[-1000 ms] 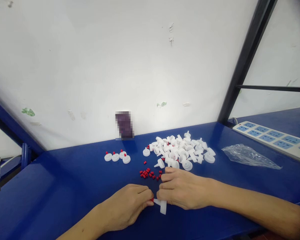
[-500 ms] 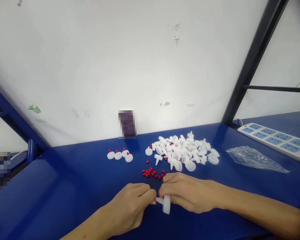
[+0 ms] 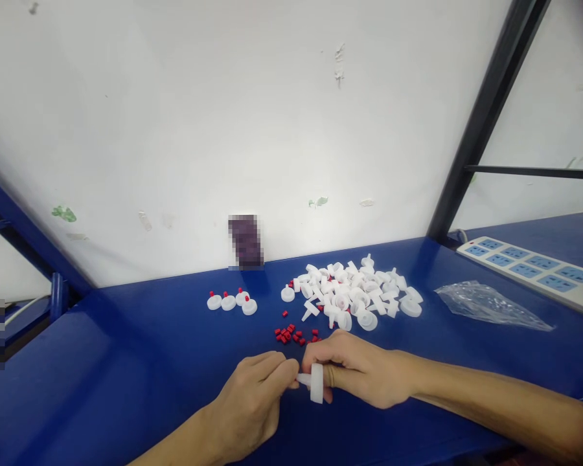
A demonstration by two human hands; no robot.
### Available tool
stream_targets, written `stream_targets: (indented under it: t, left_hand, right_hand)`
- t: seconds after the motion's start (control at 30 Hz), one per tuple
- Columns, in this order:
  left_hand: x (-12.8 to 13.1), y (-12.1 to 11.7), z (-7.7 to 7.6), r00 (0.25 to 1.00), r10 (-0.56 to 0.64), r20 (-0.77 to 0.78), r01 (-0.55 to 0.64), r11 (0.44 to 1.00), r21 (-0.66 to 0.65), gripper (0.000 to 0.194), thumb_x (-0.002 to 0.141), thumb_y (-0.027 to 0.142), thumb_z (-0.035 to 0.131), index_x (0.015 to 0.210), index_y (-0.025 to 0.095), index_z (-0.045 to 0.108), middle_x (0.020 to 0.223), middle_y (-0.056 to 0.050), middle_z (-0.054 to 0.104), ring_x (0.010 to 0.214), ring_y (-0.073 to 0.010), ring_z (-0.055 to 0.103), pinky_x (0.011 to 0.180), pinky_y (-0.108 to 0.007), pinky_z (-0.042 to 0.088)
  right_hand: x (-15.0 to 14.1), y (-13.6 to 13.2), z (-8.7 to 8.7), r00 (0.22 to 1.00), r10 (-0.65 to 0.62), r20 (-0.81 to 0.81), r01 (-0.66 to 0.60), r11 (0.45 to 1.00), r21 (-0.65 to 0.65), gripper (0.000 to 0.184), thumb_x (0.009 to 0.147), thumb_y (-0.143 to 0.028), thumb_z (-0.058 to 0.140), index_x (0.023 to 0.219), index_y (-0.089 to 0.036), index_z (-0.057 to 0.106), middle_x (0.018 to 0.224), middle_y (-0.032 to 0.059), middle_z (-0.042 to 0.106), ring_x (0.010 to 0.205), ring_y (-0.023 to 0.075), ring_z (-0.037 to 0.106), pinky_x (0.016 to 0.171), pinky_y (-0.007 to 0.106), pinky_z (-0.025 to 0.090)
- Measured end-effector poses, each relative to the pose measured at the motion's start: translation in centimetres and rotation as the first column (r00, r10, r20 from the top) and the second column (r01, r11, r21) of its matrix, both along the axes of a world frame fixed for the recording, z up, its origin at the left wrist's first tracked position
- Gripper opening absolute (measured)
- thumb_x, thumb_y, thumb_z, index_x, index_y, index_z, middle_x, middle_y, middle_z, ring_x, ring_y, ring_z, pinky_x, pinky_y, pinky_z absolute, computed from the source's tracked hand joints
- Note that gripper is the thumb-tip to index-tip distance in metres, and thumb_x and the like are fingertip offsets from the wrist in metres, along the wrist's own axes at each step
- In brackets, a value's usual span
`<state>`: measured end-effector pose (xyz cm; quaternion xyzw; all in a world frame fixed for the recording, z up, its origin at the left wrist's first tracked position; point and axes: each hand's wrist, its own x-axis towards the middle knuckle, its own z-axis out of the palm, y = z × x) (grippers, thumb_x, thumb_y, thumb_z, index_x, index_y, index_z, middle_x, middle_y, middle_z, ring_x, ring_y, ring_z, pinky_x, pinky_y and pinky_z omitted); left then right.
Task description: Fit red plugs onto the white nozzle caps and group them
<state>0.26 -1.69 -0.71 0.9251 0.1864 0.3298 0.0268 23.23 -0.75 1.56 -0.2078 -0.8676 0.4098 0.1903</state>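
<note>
Held between both hands at the lower centre of the frame, over the blue surface [image 3: 150,369]: a white nozzle cap [image 3: 317,383], turned sideways, with its spout to the left and its round base to the right. At the spout's end, the left hand [image 3: 261,395], drawn into a narrow pinch of thumb and fingers over the tip; cannot tell of any red piece inside that pinch. At the base, the right hand [image 3: 364,375], closed on the cap, with the thumb against the wide side. For a good result, hold the base square and steady with the right, set the pinch in line with the spout, and press straight along it rather than from the side; probably a little springy at the narrow end, so likely to bend or slip under a crooked push. Better, too, to leave most of the spout in sight for judging the alignment. Just above the hands in the frame, partly behind the right: small red pieces [image 3: 287,336], loosely scattered, so best not brushed by the knuckles. Higher, right of centre: a heap of white nozzle caps [image 3: 358,295], tumbled at all angles. Left of centre, well apart from the heap: four white caps with red tips [image 3: 228,303], upright and close together. Toward the right edge: a crumpled clear plastic bag [image 3: 490,304] and a power strip [image 3: 527,265].
</note>
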Motion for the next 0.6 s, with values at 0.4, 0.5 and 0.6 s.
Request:
stream_targets:
  t: [0.4,0.5,0.6]
  left_hand:
    - [-3.7,4.5,2.0,0.98,0.177,-0.09,-0.182,0.982,-0.054,0.023,0.098,0.017,0.035,0.08,0.018,0.05,0.073,-0.002,0.051,0.066,-0.0166,0.044,0.063,-0.029,0.035]
    - [-4.8,6.0,2.1,0.939,0.309,-0.151,-0.321,0.945,-0.065,0.03,0.098,0.02,0.036,0.069,0.019,0.043,0.068,0.0,0.047,0.065,-0.0165,0.043,0.064,-0.03,0.033]
    - [-5.2,6.9,2.1,0.871,0.381,-0.31,-0.416,0.908,-0.053,0.034,0.095,0.023,0.038,0.061,0.019,0.038,0.068,-0.001,0.048,0.067,-0.0172,0.045,0.065,-0.031,0.033]
  right_hand:
    - [2.2,2.8,0.4,0.941,-0.331,0.067,0.197,0.699,0.687,0.029,0.1,-0.023,0.048,0.126,-0.017,0.06,0.11,0.0108,0.064,0.1,0.0227,0.056,0.091,0.041,0.046]
    - [2.6,3.7,0.1,0.934,-0.344,0.096,0.167,0.657,0.735,0.036,0.095,-0.012,0.046,0.128,-0.019,0.06,0.12,0.0097,0.064,0.112,0.0249,0.052,0.097,0.044,0.043]
    - [2.6,3.9,-0.1,0.931,-0.339,0.133,0.143,0.676,0.723,0.038,0.092,-0.01,0.049,0.126,-0.021,0.062,0.122,0.0076,0.065,0.114,0.0245,0.053,0.099,0.045,0.043]
